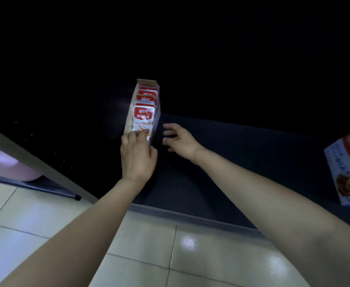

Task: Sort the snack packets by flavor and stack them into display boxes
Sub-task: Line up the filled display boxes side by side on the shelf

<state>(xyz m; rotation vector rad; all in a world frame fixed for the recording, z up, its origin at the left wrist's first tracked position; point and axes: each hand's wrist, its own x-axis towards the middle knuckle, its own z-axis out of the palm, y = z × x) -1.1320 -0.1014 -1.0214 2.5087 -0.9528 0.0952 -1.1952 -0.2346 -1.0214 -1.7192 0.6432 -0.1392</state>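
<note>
Snack packets (144,117), red and white, stand in a row inside a narrow display box (157,112) on a dark shelf (232,162), back from its pale front edge and toward its left end. Glossy cream floor tiles (149,255) lie below, and the room behind is almost black. A blue-and-white box (348,168) sits at the shelf's right end. The left hand (138,156) rests its fingers, close together, on the frontmost packet's lower edge. The right hand (180,140) hovers just beside the box, fingers spread and curled, touching nothing.
</note>
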